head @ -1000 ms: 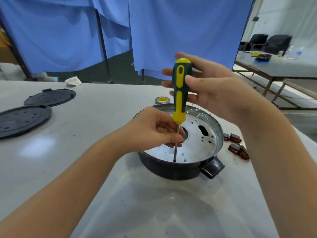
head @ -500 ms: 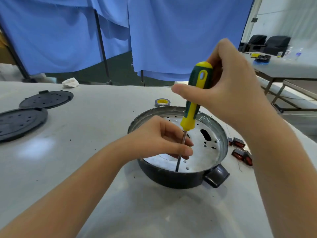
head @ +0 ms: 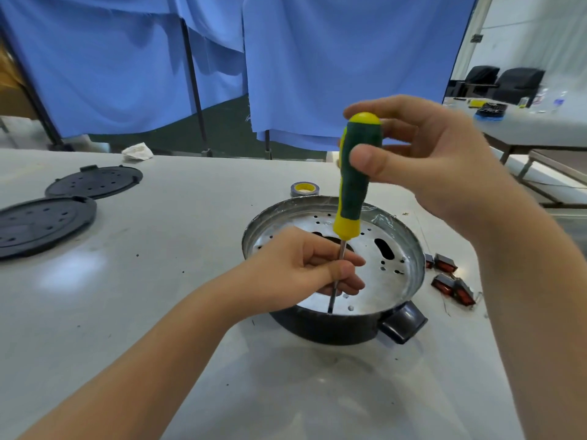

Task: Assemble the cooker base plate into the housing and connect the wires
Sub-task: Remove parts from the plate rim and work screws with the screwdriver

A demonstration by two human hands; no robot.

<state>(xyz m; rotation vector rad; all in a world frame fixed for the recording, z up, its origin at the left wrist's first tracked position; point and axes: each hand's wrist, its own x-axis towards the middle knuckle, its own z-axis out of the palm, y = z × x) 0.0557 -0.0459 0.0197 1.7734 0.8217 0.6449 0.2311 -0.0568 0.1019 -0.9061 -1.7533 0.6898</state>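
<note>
**Screwdriver back upright over the base plate**

The screwdriver [head: 354, 182], tilted toward the right half a second ago, now stands nearly vertical again, and the right hand [head: 425, 163] has loosened from a full wrap into a fingertip hold on the green handle, thumb in front and fingers behind. That looks like a re-grip between turns (a judgement, since no screw head is visible). The left hand [head: 305, 265] pinches the metal shaft low down, as it did before, steadying the tip where it meets the base plate [head: 378, 281] near its front edge.

The silver base plate already lies inside the dark housing [head: 333, 325], which sits on the white surface [head: 158, 281] with its handle lug pointing toward the camera. The plate seems seated, so fastening is probably under way; no connected wires can be seen, so that part appears not yet done.

Just right of the housing lie small red switches [head: 452, 285]; a tape roll [head: 304, 188] rests behind it, and two black perforated discs [head: 44, 222] lie well apart at far left.
</note>
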